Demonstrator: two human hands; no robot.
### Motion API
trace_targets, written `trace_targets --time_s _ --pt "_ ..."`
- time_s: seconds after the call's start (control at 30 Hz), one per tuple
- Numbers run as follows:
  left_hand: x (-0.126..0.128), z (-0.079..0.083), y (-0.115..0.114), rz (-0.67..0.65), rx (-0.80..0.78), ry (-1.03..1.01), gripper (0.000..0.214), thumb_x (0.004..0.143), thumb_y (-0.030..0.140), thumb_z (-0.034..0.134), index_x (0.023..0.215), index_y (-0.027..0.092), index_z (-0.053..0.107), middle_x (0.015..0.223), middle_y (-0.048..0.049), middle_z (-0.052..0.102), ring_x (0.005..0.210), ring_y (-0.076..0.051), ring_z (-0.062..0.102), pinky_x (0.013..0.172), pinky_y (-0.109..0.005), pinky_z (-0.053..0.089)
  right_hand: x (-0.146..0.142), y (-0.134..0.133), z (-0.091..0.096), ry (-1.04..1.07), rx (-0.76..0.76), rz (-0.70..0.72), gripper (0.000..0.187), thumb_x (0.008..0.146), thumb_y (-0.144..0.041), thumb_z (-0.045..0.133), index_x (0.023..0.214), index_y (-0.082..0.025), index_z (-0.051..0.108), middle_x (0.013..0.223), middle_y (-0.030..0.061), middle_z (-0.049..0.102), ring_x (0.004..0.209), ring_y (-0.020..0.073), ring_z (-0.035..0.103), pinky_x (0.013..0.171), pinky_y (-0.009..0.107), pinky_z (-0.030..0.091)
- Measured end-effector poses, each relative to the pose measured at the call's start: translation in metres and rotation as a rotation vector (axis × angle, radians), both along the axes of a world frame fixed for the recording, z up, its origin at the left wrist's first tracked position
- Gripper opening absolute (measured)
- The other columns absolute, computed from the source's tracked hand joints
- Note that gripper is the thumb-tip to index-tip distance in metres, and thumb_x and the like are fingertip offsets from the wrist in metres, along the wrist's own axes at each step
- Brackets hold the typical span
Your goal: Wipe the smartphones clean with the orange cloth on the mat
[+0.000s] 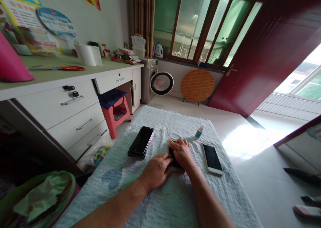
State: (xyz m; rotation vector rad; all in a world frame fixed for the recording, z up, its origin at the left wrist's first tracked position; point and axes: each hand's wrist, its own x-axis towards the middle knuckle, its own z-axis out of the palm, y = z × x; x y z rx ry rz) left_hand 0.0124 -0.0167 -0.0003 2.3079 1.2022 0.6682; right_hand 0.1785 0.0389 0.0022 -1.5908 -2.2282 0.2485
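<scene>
A dark-screened smartphone [177, 165] lies flat on the cloth-covered table, partly hidden beneath both hands. My left hand [155, 169] grips its left edge with bent fingers. Pressed against the upper part of the screen is a small orange wiping pad [171, 142], held under the fingers of my right hand [182, 151]; whether it is cloth or sponge I cannot tell. To the left sits a stack of smartphones [141, 141], black screen uppermost. A white-framed smartphone [212, 158] lies on the right. Beyond my right hand stands a small spray bottle [199, 132] with a blue label.
A pale quilted cloth [200, 201] covers the table. On the left are a white desk [67, 111], a red stool [116, 116] and a green bin [71, 188]. Farther back are an open washing machine [147, 79] and a round wooden tabletop [197, 85].
</scene>
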Motion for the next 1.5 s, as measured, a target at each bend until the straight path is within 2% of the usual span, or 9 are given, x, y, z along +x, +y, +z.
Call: trace_targets --time_s 0.33,0.5,0.63,0.73,0.83,0.97,1.17,1.3,1.5 --pt "0.0 -0.003 0.001 0.005 0.009 0.021 0.03 0.084 0.024 0.067 0.114 0.02 0.064 0.114 -0.0062 0.062 0.107 -0.025 0.06 0.098 -0.036 0.047 -0.003 0.003 0.001 -0.086 -0.015 -0.064 0.032 0.092 -0.018 0.047 0.109 -0.035 0.068 0.103 0.0046 0.058 0.097 0.0211 0.044 0.083 0.032 0.028" --pt "0.0 -0.001 0.0 -0.001 -0.001 -0.015 0.024 0.088 0.026 0.064 0.111 0.021 0.066 0.113 -0.0055 0.064 0.108 -0.025 0.06 0.099 -0.037 0.047 0.003 0.001 0.008 0.003 -0.101 0.059 0.035 0.09 -0.015 0.047 0.098 -0.034 0.075 0.093 0.0022 0.061 0.094 0.0188 0.046 0.084 0.031 0.028" --pt "-0.001 0.0 0.001 -0.024 0.019 -0.065 0.032 0.088 0.025 0.065 0.119 0.022 0.063 0.127 -0.0058 0.061 0.121 -0.025 0.054 0.106 -0.038 0.042 0.007 -0.002 0.015 0.059 -0.177 0.195 0.03 0.083 -0.013 0.053 0.086 -0.03 0.077 0.085 0.0001 0.061 0.093 0.0173 0.049 0.086 0.031 0.029" --pt "-0.001 0.001 0.001 -0.037 0.028 -0.085 0.033 0.089 0.026 0.064 0.121 0.023 0.062 0.13 -0.0053 0.06 0.124 -0.025 0.053 0.108 -0.038 0.041 0.006 -0.003 0.015 0.075 -0.199 0.207 0.031 0.08 -0.011 0.052 0.082 -0.029 0.078 0.083 0.0002 0.062 0.091 0.0167 0.05 0.086 0.03 0.03" --pt "-0.001 0.001 0.001 -0.025 0.036 -0.074 0.03 0.088 0.026 0.065 0.118 0.022 0.064 0.125 -0.0051 0.063 0.119 -0.024 0.056 0.105 -0.037 0.044 0.006 -0.002 0.011 0.081 -0.148 0.153 0.032 0.083 -0.012 0.051 0.087 -0.03 0.077 0.087 0.0004 0.062 0.092 0.0166 0.05 0.086 0.03 0.029" --pt "-0.001 -0.002 0.001 0.011 0.037 0.017 0.028 0.084 0.026 0.069 0.112 0.021 0.067 0.117 -0.0063 0.065 0.108 -0.025 0.062 0.098 -0.038 0.049 0.009 0.0 0.005 -0.025 -0.033 -0.052 0.026 0.09 -0.02 0.051 0.096 -0.031 0.073 0.093 0.0022 0.061 0.093 0.0185 0.047 0.082 0.03 0.028" --pt "-0.002 -0.007 0.002 0.013 0.059 0.071 0.034 0.081 0.02 0.073 0.114 0.019 0.066 0.121 -0.0072 0.063 0.111 -0.025 0.06 0.1 -0.036 0.047 0.018 0.003 0.003 -0.168 -0.006 -0.254 0.025 0.095 -0.022 0.045 0.1 -0.028 0.068 0.097 0.0044 0.059 0.091 0.0192 0.046 0.079 0.031 0.026" --pt "-0.001 -0.006 0.001 0.021 0.051 0.075 0.032 0.083 0.022 0.071 0.114 0.02 0.066 0.118 -0.0061 0.063 0.107 -0.024 0.061 0.097 -0.035 0.048 0.016 0.0 0.004 -0.171 0.002 -0.201 0.024 0.091 -0.018 0.048 0.097 -0.028 0.069 0.096 0.004 0.059 0.091 0.0191 0.045 0.078 0.03 0.026" --pt "-0.001 0.0 0.0 0.017 0.027 0.041 0.023 0.089 0.031 0.065 0.109 0.022 0.067 0.109 -0.0044 0.064 0.102 -0.024 0.062 0.092 -0.034 0.05 0.003 -0.009 0.006 -0.08 -0.008 0.042 0.03 0.086 -0.012 0.049 0.095 -0.029 0.071 0.092 0.0015 0.059 0.092 0.0176 0.044 0.081 0.029 0.026"
